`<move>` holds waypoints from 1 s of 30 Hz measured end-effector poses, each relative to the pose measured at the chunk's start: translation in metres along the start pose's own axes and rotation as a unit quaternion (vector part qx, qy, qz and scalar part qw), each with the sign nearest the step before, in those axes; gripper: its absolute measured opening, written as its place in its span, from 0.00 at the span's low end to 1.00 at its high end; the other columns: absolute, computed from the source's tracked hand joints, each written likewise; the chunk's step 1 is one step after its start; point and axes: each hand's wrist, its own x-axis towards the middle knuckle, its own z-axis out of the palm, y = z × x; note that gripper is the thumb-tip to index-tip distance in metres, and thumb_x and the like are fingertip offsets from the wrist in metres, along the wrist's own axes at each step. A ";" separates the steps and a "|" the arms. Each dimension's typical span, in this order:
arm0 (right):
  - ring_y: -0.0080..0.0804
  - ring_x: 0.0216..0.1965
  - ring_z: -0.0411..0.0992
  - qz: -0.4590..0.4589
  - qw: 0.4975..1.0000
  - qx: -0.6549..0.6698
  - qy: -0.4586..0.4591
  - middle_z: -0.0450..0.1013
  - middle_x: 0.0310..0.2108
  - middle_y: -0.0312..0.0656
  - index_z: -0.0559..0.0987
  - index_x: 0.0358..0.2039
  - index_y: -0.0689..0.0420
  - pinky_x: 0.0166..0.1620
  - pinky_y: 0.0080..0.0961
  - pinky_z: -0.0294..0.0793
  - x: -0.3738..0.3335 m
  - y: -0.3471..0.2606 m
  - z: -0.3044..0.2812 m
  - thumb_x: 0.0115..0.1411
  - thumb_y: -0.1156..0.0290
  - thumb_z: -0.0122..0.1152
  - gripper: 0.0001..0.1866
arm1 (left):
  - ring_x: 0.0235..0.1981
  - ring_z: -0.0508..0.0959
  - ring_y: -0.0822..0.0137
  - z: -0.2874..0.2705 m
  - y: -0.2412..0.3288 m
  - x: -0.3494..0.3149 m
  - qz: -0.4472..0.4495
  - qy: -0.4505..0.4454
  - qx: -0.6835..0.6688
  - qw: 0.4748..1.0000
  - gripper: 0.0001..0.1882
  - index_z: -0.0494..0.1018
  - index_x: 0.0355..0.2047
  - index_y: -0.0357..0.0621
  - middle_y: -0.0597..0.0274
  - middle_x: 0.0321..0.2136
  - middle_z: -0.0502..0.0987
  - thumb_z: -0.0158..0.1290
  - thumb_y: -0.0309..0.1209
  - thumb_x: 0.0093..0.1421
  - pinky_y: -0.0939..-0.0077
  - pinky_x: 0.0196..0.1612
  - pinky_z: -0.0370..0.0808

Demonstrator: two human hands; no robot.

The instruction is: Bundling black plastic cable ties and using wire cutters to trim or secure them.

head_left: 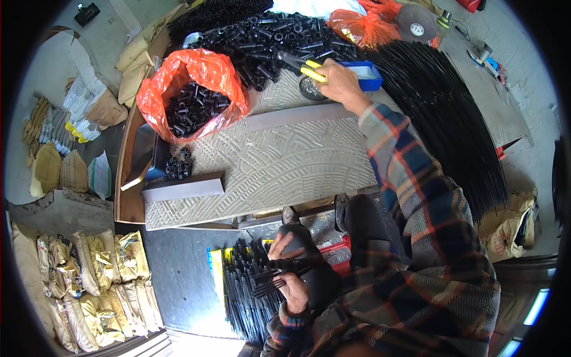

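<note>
My right hand [337,83] is closed around the yellow-handled pliers [304,66] at the heap of black tubes [267,41]. My left hand [289,279] is clamped on a bundle of black rods [262,279] by my knee. I judge I should hold the bundle level, tips together, and bring the pliers across slowly.

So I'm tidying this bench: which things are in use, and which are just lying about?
In use:
right hand with yellow-handled pliers
left hand holding black rods

Lying about:
orange bag of black tubes
grey bar
blue tray
</note>
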 end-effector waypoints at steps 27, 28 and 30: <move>0.34 0.32 0.70 -0.321 0.692 0.641 -0.081 0.70 0.34 0.49 0.73 0.29 0.61 0.34 0.28 0.69 -0.263 -0.106 -0.112 0.51 0.65 0.62 0.12 | 0.26 0.71 0.69 -0.001 0.089 -0.063 -0.017 -0.079 -0.119 0.990 0.33 0.63 0.38 0.35 0.58 0.26 0.70 0.35 0.58 0.58 0.78 0.32 0.65; 0.34 0.32 0.70 -0.322 0.692 0.641 -0.079 0.70 0.34 0.49 0.73 0.29 0.61 0.34 0.28 0.69 -0.267 -0.106 -0.111 0.51 0.65 0.62 0.12 | 0.27 0.71 0.69 -0.003 0.090 -0.060 -0.012 -0.110 -0.121 0.986 0.33 0.63 0.38 0.34 0.57 0.26 0.70 0.35 0.58 0.59 0.78 0.32 0.65; 0.34 0.32 0.70 -0.284 0.701 0.647 -0.094 0.69 0.34 0.48 0.75 0.30 0.62 0.33 0.29 0.68 -0.274 -0.109 -0.108 0.52 0.66 0.61 0.12 | 0.27 0.71 0.69 -0.007 0.086 -0.061 -0.011 -0.124 -0.120 0.985 0.32 0.63 0.39 0.34 0.57 0.26 0.70 0.35 0.57 0.59 0.77 0.33 0.65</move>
